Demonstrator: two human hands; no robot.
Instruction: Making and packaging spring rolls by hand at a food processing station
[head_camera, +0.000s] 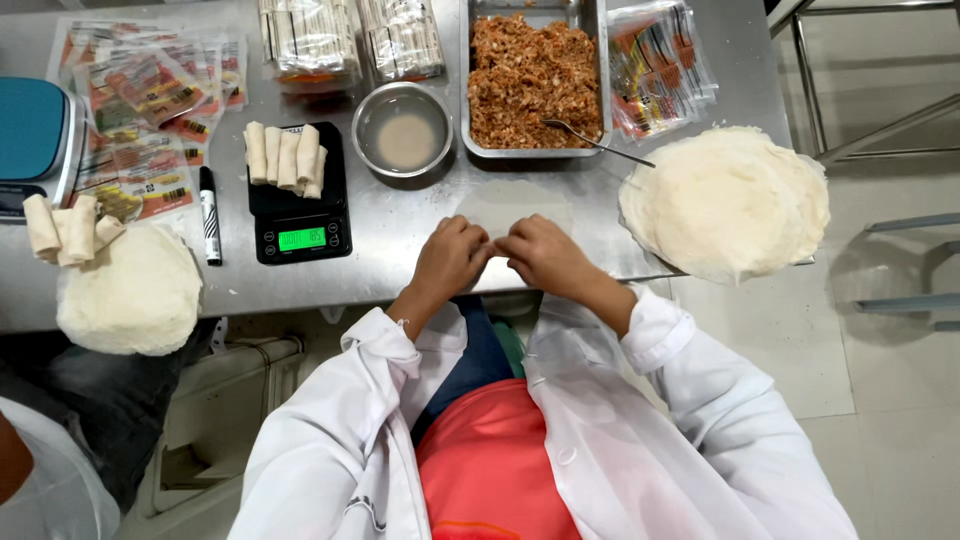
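Observation:
A thin round wrapper (515, 203) lies flat on the steel table (400, 230) in front of me. My left hand (452, 256) and my right hand (541, 254) rest side by side on its near edge, fingers curled over the fold. What sits under the fingers is hidden. Behind the wrapper stands a steel tray of orange-brown minced filling (531, 78) with a spoon (598, 143) leaning out of it. A small steel bowl of pale paste (405, 133) is left of the tray.
A stack of round wrappers (727, 200) lies at the right, overhanging the table edge. Several finished rolls (285, 155) lie on a black scale (297, 222). A marker (210, 214), printed packets (150, 100), more rolls (68, 228) and another wrapper stack (130, 292) are at the left.

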